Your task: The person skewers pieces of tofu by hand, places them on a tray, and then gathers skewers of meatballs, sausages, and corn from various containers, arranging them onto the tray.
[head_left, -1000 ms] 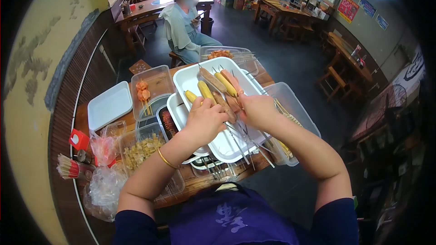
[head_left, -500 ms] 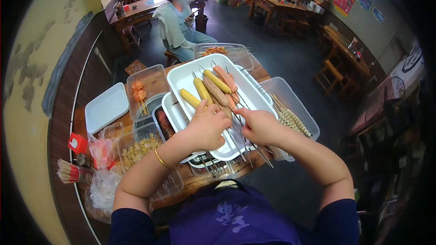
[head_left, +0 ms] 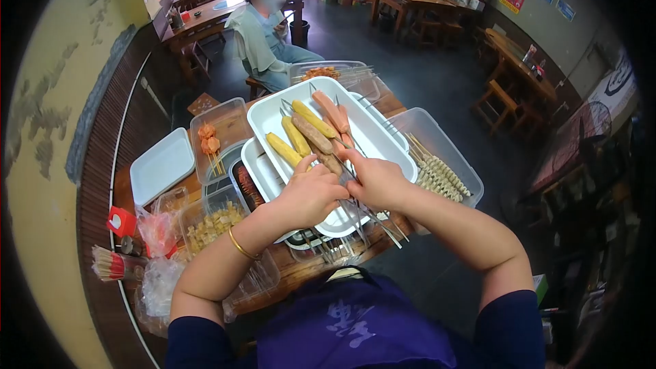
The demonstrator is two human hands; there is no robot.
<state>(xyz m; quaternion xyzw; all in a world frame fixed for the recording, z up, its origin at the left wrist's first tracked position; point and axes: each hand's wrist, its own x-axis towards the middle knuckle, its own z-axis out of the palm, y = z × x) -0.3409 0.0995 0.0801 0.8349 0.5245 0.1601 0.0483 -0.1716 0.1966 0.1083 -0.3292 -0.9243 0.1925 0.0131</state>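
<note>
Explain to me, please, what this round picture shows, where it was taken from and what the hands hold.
No machine here: the picture comes from a camera worn on a person's head, looking down at their own bare hands. The left hand and right hand meet over a white tray on a wooden table, closed on skewered sausages. Around it stand a clear box of diced food, a clear box of skewers and a flat white lid. Another person sits beyond the table.
</note>
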